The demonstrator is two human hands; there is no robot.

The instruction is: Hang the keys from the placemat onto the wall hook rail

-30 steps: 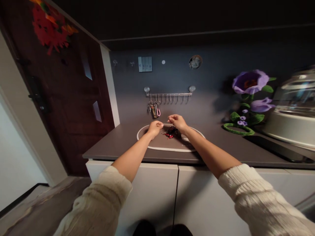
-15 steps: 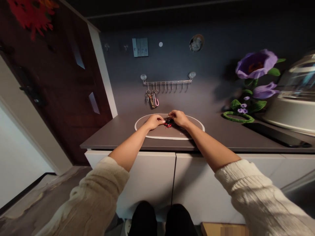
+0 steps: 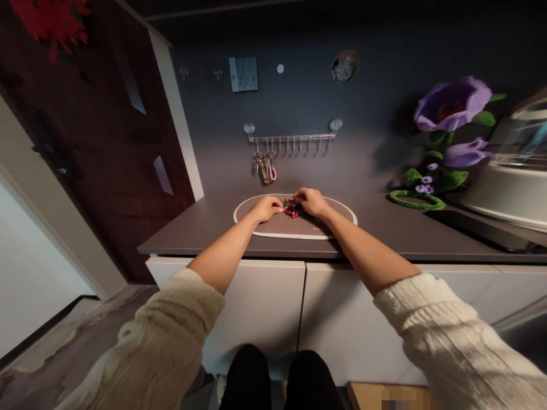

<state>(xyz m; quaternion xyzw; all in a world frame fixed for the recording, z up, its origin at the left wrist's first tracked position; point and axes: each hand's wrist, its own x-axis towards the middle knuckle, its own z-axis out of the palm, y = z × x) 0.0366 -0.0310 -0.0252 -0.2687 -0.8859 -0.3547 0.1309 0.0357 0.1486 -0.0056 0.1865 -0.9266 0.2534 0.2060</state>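
Over an oval brown mat point(image 3: 273, 229) with a pale rim, both hands meet at a small bunch of keys point(image 3: 292, 212) with red, black and metallic parts. Its details are too small to make out fully. My left hand point(image 3: 267, 209) pinches at the left side of the bunch, thumb and fingertips together. From the right, my right hand point(image 3: 311, 203) is closed in a pinch on the upper right part, its fingers partly covering the dark pieces.
Behind the mat, a clear hook rail point(image 3: 294, 138) on the wall carries several keys and a pink loop point(image 3: 272, 171). To the right stand purple flowers point(image 3: 453, 105), a green ring point(image 3: 416, 200), a black flat object point(image 3: 478, 229) and a white domed appliance point(image 3: 504, 191).
My hands stay at the bunch, with a slightly wider gap between them. More of its red and metallic parts shows now. The view has shifted slightly.
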